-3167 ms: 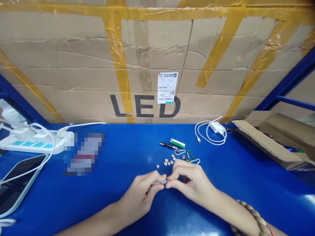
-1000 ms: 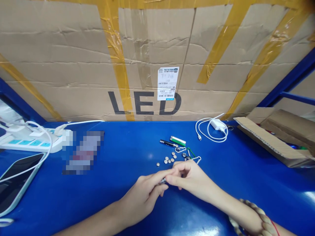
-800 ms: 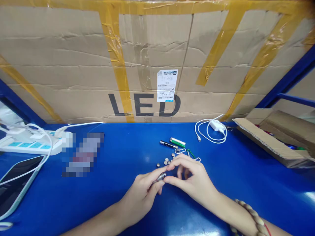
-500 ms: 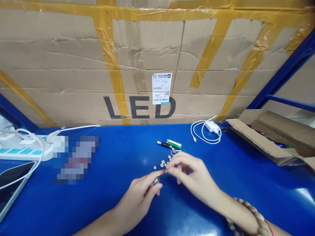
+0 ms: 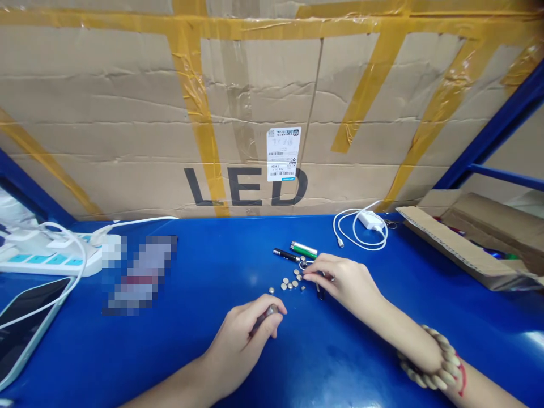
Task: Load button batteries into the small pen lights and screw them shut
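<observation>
My left hand (image 5: 249, 334) is closed around a small silvery, round-ended metal piece (image 5: 271, 310), most of it hidden by the fingers. Beyond it several button cells (image 5: 285, 281) lie scattered on the blue tabletop (image 5: 204, 266). My right hand (image 5: 340, 276) reaches to the right edge of these cells, thumb and forefinger pinched together. Whether a cell sits between those fingertips I cannot make out. Just past the right hand lie a black pen-like tube (image 5: 285, 254), a green-and-silver tube (image 5: 304, 250) and a metal ring clip (image 5: 304, 264). A dark piece (image 5: 320, 292) shows under the right fingers.
A large taped carton (image 5: 140, 141) stands along the back. At left are a white power strip (image 5: 91, 262), a phone (image 5: 29, 317) and a blurred-out flat object (image 5: 142, 275). A white charger with cable (image 5: 370, 221) and an open cardboard box (image 5: 459, 249) sit at right.
My right hand has moved away from my left fingertips, going right and slightly forward to the button cells. My left hand stays in place, still holding the metal piece.
</observation>
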Demonstrator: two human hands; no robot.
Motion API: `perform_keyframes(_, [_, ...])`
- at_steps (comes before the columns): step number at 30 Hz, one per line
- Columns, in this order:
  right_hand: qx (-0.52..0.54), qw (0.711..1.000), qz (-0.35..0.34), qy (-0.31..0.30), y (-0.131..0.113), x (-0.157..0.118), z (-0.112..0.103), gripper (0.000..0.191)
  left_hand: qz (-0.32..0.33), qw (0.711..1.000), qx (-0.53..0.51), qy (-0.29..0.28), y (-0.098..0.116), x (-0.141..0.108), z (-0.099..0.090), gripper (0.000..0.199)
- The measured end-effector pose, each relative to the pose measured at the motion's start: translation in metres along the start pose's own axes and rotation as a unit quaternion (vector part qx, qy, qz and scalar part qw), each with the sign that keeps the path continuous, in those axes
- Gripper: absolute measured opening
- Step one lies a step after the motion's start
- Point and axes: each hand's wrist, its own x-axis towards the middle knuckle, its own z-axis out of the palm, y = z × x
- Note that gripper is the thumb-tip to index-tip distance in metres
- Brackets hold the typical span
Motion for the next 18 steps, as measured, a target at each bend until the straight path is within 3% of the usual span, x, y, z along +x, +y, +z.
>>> perform_keyframes(3, [-0.015,1.000,0.007,-0.022,0.001,0.001,-0.002,0.009,0.008,1.000,-0.002,0.001,-0.001,0.000,0.001,0.022])
perform_keyframes(8, [-0.075,0.995,0.057,0.016,0.003,0.001,-0.009,0.012,0.007,1.000,-0.008,0.001,0.000,-0.002,0.001,0.022])
perform_keyframes(13, [-0.126,0.984,0.118,-0.040,0.005,0.001,-0.012,0.011,0.001,1.000,-0.019,-0.001,0.001,-0.002,0.000,0.023])
perform_keyframes(18, [-0.096,0.986,0.115,-0.067,0.004,0.001,-0.010,0.006,0.002,1.000,-0.020,0.004,0.001,-0.001,0.000,0.023])
